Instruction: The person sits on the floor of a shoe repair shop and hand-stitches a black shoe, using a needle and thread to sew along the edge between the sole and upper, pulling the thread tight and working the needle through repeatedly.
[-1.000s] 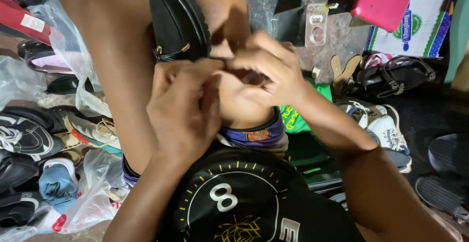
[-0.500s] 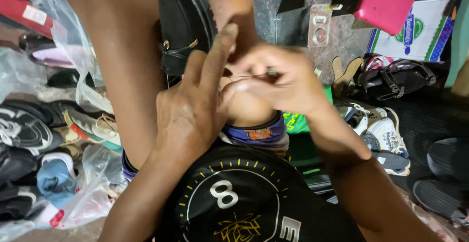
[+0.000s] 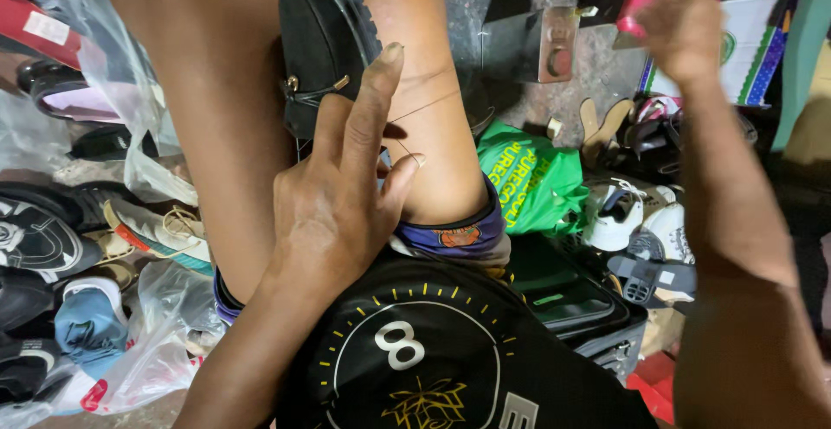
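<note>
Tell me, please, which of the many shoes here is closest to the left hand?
The black loafer with a metal buckle, wedged between the knees, just beyond the left hand; the other shoes lie on the floor.

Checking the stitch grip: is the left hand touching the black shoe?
Touching. The head view shows the left hand with its fingers laid against the black shoe wedged between the knees, no gap showing.
</note>
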